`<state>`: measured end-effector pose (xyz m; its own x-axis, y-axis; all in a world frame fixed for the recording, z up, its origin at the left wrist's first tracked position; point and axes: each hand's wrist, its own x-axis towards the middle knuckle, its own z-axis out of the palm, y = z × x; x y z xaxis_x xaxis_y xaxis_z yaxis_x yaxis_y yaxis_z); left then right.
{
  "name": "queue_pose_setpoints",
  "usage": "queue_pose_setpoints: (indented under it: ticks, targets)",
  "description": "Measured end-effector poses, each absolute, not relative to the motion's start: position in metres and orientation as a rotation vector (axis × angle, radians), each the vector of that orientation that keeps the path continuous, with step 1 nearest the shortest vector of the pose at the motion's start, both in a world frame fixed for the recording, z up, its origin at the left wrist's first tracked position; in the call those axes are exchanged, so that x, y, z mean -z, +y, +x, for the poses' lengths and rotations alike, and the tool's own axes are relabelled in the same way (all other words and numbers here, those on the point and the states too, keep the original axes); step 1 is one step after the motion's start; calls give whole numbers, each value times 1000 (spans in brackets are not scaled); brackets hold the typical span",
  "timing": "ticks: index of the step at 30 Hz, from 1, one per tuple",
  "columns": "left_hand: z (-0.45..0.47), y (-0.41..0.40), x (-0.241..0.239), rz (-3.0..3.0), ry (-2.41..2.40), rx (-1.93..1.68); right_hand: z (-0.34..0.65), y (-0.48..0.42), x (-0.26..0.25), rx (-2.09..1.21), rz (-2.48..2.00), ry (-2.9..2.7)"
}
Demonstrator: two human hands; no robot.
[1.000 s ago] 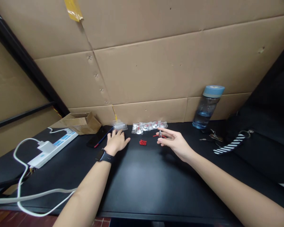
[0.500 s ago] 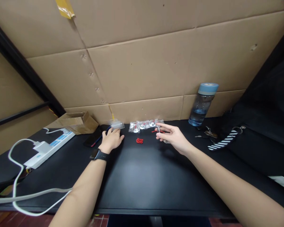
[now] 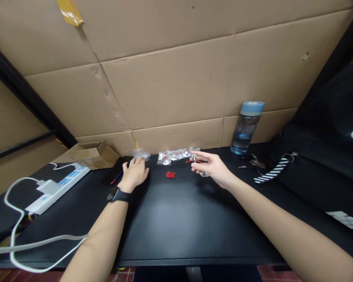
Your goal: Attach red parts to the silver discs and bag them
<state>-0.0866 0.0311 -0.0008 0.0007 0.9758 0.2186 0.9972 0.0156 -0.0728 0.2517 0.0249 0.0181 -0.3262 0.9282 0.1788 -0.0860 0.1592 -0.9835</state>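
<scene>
My left hand [image 3: 133,173], with a black watch on its wrist, lies palm down on the black desk [image 3: 176,219], fingers spread, touching a small clear bag [image 3: 141,154]. My right hand [image 3: 211,167] hovers over the desk's far edge, thumb and fingers pinched on a small metal piece with a red cord [image 3: 194,159]. A row of several small clear packets with round metal parts [image 3: 175,155] lies just behind it. A small red cord bundle [image 3: 170,174] rests on the desk between both hands.
Cardboard sheets [image 3: 176,78] wall the back. A small cardboard box [image 3: 91,154], a dark phone [image 3: 113,175], and a white power strip [image 3: 57,186] with cables lie left. A blue-capped water bottle [image 3: 247,127], keys and a striped strap [image 3: 270,171] sit right.
The view has drifted, shifting everything left in the frame. Both hands keep nearly the same poses; the right stays pinched on the small piece.
</scene>
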Motion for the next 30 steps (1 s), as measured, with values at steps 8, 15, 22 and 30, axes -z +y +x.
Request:
queue_pose_setpoints:
  ticks: [8, 15, 22, 30]
  targets:
    - [-13, -2, -18, -2478, -1492, 918, 259, 31, -22, -1275, -833, -1489]
    - [51, -34, 9, -2929, -1173, 719, 278, 38, -32, -994, -922, -1811]
    - [44, -39, -2, -3135, -1049, 437, 294, 27, -52, -550, -1016, -2362]
    - [46, -47, -2, -3125, -978, 363, 297, 3, -77, -577, -1133, -2715]
